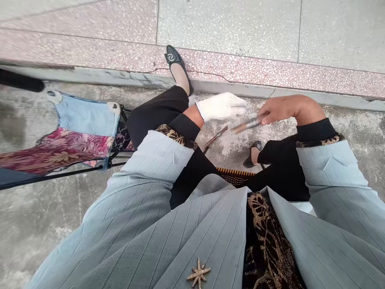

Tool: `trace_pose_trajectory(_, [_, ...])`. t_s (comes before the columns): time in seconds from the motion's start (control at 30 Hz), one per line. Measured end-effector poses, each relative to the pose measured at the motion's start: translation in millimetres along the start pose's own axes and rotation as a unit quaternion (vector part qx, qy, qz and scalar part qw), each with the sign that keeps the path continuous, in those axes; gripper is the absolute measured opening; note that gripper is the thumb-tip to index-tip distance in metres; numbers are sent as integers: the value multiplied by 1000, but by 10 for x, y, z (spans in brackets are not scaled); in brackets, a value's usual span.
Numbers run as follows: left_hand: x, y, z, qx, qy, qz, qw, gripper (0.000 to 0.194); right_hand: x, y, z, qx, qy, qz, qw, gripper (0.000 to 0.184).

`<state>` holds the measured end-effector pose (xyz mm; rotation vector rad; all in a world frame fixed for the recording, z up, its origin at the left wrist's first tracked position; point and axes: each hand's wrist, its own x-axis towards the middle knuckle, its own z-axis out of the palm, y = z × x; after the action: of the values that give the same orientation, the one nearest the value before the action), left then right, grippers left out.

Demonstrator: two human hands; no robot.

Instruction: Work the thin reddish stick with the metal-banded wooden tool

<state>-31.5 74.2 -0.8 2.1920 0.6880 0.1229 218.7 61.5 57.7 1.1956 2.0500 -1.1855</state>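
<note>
A white knitted glove covers my left hand [222,106], whose fingers are bent together; what they hold, if anything, is hidden. My bare right hand [281,109] is closed around a flat paintbrush [240,127]. Its tan bristles point left towards the glove, and the brush is blurred by motion. Below the gloved hand, a thin reddish-brown rod [215,138] slants above or on the concrete; I cannot tell which. The brush tip and the glove are apart.
A folding chair [87,114] with denim and pink flowered cloth stands at the left. A woven seat edge [234,176] shows between my legs. Ahead, a low step [210,85] rises to pink and grey terrazzo [228,28]. One black shoe [176,58] rests against it.
</note>
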Motion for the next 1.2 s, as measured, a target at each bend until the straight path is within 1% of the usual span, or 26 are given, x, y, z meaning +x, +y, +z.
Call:
trace_pose_trajectory(0.03, [-5,-7,-2,-14,-8,1,1000,39,-70,-40,-13,44,-42,-29,998,37])
trace_pose_trajectory(0.07, [-7,-8,1,-34,-14,0,999,42,-145,-75,-29,99,-60,-52,992,37])
trace_pose_trajectory(0.1, [-5,-5,7,-59,-10,-3,998,46,-218,-103,-46,158,-41,-73,984,39])
trace_pose_trajectory(0.17, [10,15,26,-100,20,-20,995,52,-328,-133,-75,279,80,-113,950,37])
trace_pose_trajectory(0.23, [36,46,52,-100,53,-38,993,50,-361,-138,-92,381,238,-121,885,25])
trace_pose_trajectory(0.3, [60,81,79,-68,53,-40,995,42,-322,-138,-97,447,364,-88,813,19])
trace_pose_trajectory(0.33, [68,101,90,-52,37,-33,997,39,-286,-138,-97,460,402,-58,789,21])
trace_pose_trajectory(0.37, [70,121,98,-42,19,-22,999,37,-246,-136,-96,459,425,-22,779,23])
trace_pose_trajectory(0.4, [66,142,101,-39,3,-11,999,36,-204,-132,-93,437,440,19,784,22])
trace_pose_trajectory(0.43, [55,163,98,-41,-7,-1,999,35,-164,-122,-90,390,448,60,802,19])
trace_pose_trajectory(0.47, [40,183,89,-44,-9,6,999,34,-126,-105,-85,319,445,99,831,14])
trace_pose_trajectory(0.5, [21,200,76,-49,-3,7,999,34,-90,-82,-78,235,427,130,864,8])
trace_pose_trajectory(0.57, [-18,221,40,-62,25,-4,998,33,-26,-21,-58,82,341,153,924,3])
trace_pose_trajectory(0.63, [-47,221,5,-73,56,-18,996,33,18,39,-37,5,208,123,970,10])
trace_pose_trajectory(0.7, [-58,201,-20,-75,85,-26,993,32,21,78,-24,-7,97,69,993,16])
trace_pose_trajectory(0.77, [-53,166,-32,-69,111,-33,991,30,-33,82,-26,10,35,9,999,24])
trace_pose_trajectory(0.8, [-45,147,-32,-67,124,-40,989,29,-80,71,-32,32,26,-17,999,27])
trace_pose_trajectory(0.87, [-24,108,-16,-65,143,-55,986,30,-196,27,-47,111,53,-66,990,33])
trace_pose_trajectory(0.9, [-11,91,0,-64,148,-62,985,31,-254,1,-53,168,91,-86,978,35])
trace_pose_trajectory(0.93, [3,77,22,-62,148,-67,985,33,-301,-26,-56,229,144,-100,957,35])
trace_pose_trajectory(1.0, [32,62,78,-50,126,-68,988,35,-351,-67,-56,336,274,-108,895,31])
trace_pose_trajectory(1.07, [54,68,135,-22,75,-56,995,35,-328,-80,-55,387,382,-71,836,26])
trace_pose_trajectory(1.1, [61,79,157,-4,45,-48,998,34,-293,-73,-56,386,419,-36,821,22])
trace_pose_trajectory(1.13, [62,95,171,14,17,-40,999,33,-247,-58,-58,364,444,6,819,19])
trace_pose_trajectory(1.17, [59,112,177,29,-4,-33,999,33,-193,-36,-61,316,456,53,830,17])
trace_pose_trajectory(1.2, [52,130,175,39,-17,-26,999,33,-136,-9,-61,245,452,102,851,15])
